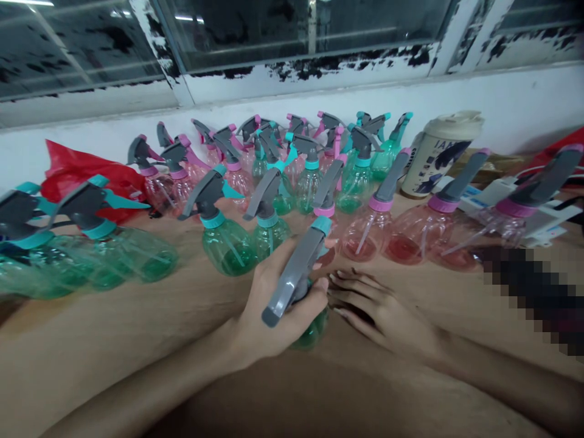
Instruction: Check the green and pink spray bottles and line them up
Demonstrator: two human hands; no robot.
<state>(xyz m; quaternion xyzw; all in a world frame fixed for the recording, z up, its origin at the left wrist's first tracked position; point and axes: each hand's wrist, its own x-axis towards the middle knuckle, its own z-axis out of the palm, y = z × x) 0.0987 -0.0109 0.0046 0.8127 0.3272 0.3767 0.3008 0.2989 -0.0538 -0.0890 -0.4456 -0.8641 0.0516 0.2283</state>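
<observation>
My left hand [278, 298] is wrapped round the neck of a green spray bottle [314, 331] with a grey trigger head and a turquoise nozzle. Most of that bottle's body is hidden behind the hand. Just right of it my right hand [378, 304] rests low over the table, fingers stretched out and holding nothing. Two green spray bottles [228, 246] stand beyond my left hand, and a pink spray bottle [367, 234] stands beyond my right. Another pink one is partly covered by the held bottle's head.
Several pink and green spray bottles [310, 182] crowd the wooden table [182, 340] along the wall. More green bottles [137, 258] stand at left before a red plastic bag [91, 176]. A coffee cup [433, 155] and white plastic items [538, 219] are at right.
</observation>
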